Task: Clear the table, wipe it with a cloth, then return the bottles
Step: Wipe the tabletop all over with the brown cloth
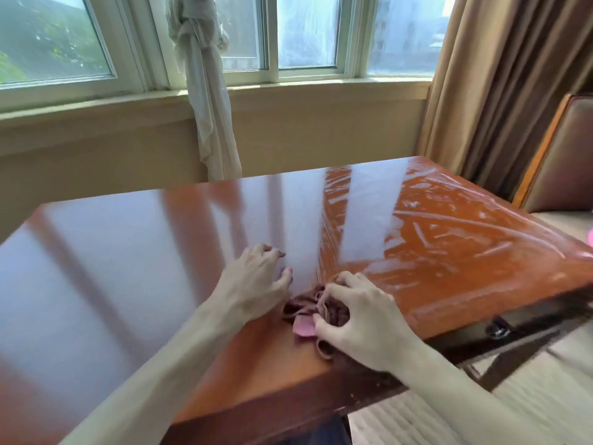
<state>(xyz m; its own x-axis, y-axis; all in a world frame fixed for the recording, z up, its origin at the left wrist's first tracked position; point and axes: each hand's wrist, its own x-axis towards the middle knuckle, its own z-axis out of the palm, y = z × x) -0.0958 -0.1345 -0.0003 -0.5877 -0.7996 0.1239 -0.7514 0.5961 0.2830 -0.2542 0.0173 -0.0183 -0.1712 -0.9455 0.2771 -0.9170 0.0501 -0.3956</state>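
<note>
Cloth (316, 311), brown with a pink patch, lies bunched near the wooden table's (128, 252) front edge. The right hand (356, 316) grips it with curled fingers; the left hand (256, 279) rests beside it, fingers loose. No bottles show, so clearing looks done. Wet streaks mark the right side only; wiping seems partway, bottles unreturned.

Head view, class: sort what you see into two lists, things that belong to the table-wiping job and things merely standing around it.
Part of the job:
- wooden table, its right side streaked
- crumpled cloth
- right hand, gripping the cloth
- left hand, fingers resting on the tabletop

Just there:
- knotted white curtain
- brown drape
- windows
- upholstered chair
</note>
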